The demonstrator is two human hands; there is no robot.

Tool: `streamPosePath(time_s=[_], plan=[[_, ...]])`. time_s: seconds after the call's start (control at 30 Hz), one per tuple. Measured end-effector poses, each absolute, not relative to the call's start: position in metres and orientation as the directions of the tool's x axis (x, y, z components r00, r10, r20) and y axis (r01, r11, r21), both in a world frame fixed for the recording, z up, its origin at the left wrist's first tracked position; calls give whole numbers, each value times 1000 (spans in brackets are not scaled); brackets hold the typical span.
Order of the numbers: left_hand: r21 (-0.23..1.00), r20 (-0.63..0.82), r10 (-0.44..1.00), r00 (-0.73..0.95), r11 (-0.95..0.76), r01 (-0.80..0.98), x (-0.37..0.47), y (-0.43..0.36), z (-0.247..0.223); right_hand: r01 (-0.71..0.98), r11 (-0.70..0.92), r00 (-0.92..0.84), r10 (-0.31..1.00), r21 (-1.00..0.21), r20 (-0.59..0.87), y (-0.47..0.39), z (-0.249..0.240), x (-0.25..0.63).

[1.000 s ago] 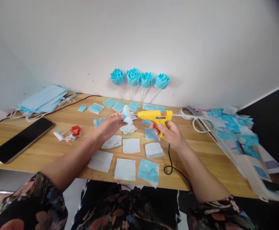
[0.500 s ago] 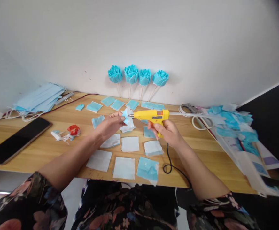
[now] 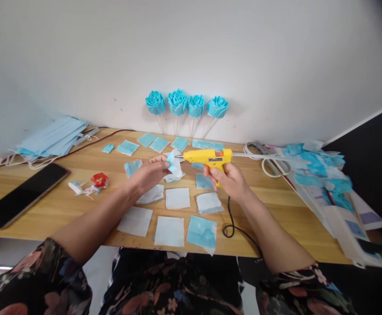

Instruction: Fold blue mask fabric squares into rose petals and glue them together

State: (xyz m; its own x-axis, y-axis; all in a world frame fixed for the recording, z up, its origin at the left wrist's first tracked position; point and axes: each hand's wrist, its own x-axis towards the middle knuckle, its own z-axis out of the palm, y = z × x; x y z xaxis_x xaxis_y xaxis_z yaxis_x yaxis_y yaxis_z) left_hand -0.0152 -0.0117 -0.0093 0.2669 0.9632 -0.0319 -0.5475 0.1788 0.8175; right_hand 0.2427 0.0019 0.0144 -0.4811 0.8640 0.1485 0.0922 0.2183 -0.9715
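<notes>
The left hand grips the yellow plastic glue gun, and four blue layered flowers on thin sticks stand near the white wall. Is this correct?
One detail is wrong: the head view shows the right hand gripping the yellow plastic glue gun, not the left hand. The four blue layered flowers do stand near the white wall.

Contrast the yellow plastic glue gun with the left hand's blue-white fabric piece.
The yellow plastic glue gun is chunky; the blue-white fabric piece is thin and bent. The gun is longer than the piece. The right hand grips the gun; the left hand pinches the piece. Both are held up.
</notes>
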Motion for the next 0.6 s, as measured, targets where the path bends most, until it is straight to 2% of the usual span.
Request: streamPosePath(time_s=[0.37,0.6], plan=[[820,-67,958,280,212,-532,-14,-12,-10,78,226,-468,868,-971,164,2,16,243],[818,-34,962,270,182,-546,-15,-11,-10,112,224,-486,862,-968,143,2,17,244]])
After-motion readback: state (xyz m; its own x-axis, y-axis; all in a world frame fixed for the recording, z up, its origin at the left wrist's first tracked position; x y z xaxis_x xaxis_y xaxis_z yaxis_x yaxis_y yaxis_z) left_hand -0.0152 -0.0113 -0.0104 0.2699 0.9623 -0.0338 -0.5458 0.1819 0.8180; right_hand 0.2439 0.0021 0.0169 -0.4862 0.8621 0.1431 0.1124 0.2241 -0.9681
